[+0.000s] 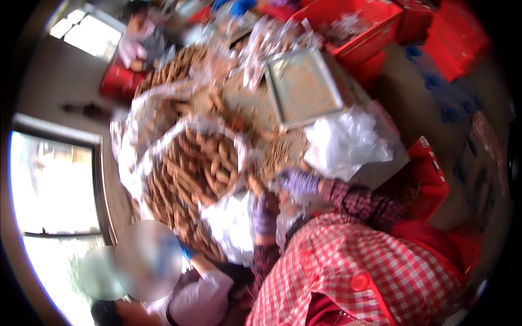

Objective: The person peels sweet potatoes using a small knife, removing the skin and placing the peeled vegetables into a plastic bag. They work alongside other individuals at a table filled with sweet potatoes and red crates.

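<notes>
My left hand (266, 214), in a purple glove, grips a long brown pod (257, 186), by its look a tamarind pod. Beside it my right hand (301, 181), also purple-gloved, reaches in over the table edge; blur hides whether its fingers hold anything. Clear plastic film (290, 222) lies below and between the hands. Left of them a big plastic sack (240, 148) gapes, full of similar brown pods (195, 163). A white plastic sheet (232, 226) hangs at the sack's near side. Thin brown scraps (277, 155) litter the tabletop just beyond my hands.
A metal tray (304, 87) lies farther along the table, near a heap of clear plastic bags (348, 140). Red crates (355, 32) stand at the far right, another red crate (424, 179) by my right arm. A co-worker (200, 293) sits close on my left; another person (138, 40) is beyond.
</notes>
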Demonstrator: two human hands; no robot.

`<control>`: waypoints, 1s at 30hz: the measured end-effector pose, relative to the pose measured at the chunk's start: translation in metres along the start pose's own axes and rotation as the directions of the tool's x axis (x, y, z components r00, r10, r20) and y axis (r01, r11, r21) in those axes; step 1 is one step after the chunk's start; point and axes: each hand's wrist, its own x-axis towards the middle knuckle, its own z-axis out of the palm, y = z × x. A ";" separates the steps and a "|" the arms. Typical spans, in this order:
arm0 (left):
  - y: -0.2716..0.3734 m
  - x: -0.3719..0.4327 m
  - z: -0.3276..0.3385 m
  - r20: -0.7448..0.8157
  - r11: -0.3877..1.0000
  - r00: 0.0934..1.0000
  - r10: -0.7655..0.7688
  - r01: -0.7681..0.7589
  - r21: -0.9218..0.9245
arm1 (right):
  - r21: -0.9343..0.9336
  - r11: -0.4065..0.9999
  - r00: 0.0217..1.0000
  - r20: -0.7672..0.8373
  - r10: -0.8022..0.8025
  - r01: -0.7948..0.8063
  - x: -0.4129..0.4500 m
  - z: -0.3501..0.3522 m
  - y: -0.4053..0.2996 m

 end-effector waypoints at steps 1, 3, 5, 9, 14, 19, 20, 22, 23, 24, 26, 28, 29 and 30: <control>0.004 -0.005 0.009 0.006 0.999 1.000 0.029 -0.029 -0.014 | 0.091 0.988 0.992 0.010 0.124 -0.124 -0.011 -0.006 0.015; 0.012 -0.016 0.017 0.037 0.994 0.993 0.113 -0.113 0.002 | 0.029 0.994 0.995 -0.013 0.102 -0.102 -0.010 -0.022 -0.020; 0.022 -0.024 0.027 0.025 0.985 0.989 0.143 -0.145 0.098 | -0.164 0.986 0.989 0.149 0.003 0.021 -0.008 -0.025 -0.032; 0.012 -0.011 0.021 -0.130 0.905 0.975 0.182 -0.115 0.409 | -0.350 0.929 0.954 0.299 -0.014 0.123 0.000 -0.030 -0.044; 0.004 -0.010 0.024 -0.037 0.808 0.951 0.306 -0.239 0.538 | -0.501 0.850 0.934 0.356 0.034 0.160 0.005 -0.031 -0.052; 0.002 -0.010 0.023 -0.027 0.780 0.959 0.282 -0.213 0.588 | -0.468 0.877 0.920 0.381 0.089 0.108 0.003 -0.028 -0.041; 0.001 -0.010 0.023 -0.027 0.776 0.960 0.280 -0.210 0.594 | -0.462 0.882 0.916 0.387 0.104 0.095 0.003 -0.029 -0.042; 0.000 -0.009 0.022 -0.027 0.768 0.960 0.277 -0.205 0.606 | -0.450 0.890 0.909 0.396 0.132 0.067 0.004 -0.031 -0.046; 0.002 -0.010 0.024 -0.019 0.770 0.960 0.280 -0.213 0.602 | -0.448 0.888 0.921 0.382 0.079 0.109 0.002 -0.030 -0.039; 0.005 -0.012 0.026 -0.008 0.751 0.955 0.296 -0.227 0.620 | -0.458 0.886 0.922 0.368 0.116 0.072 0.002 -0.031 -0.032; 0.013 -0.019 0.033 0.016 0.710 0.944 0.330 -0.259 0.655 | -0.477 0.879 0.922 0.339 0.187 -0.003 0.003 -0.035 -0.015; 0.014 -0.030 0.031 0.077 0.677 0.925 0.373 -0.328 0.659 | -0.753 0.638 0.803 0.276 0.528 -0.160 0.000 -0.044 0.043; 0.012 -0.031 0.029 0.075 0.707 0.926 0.370 -0.334 0.624 | -0.771 0.615 0.760 0.298 0.578 -0.165 -0.011 -0.046 0.083; 0.011 -0.027 0.027 0.069 0.738 0.925 0.374 -0.341 0.582 | -0.793 0.588 0.712 0.321 0.624 -0.158 -0.012 -0.048 0.111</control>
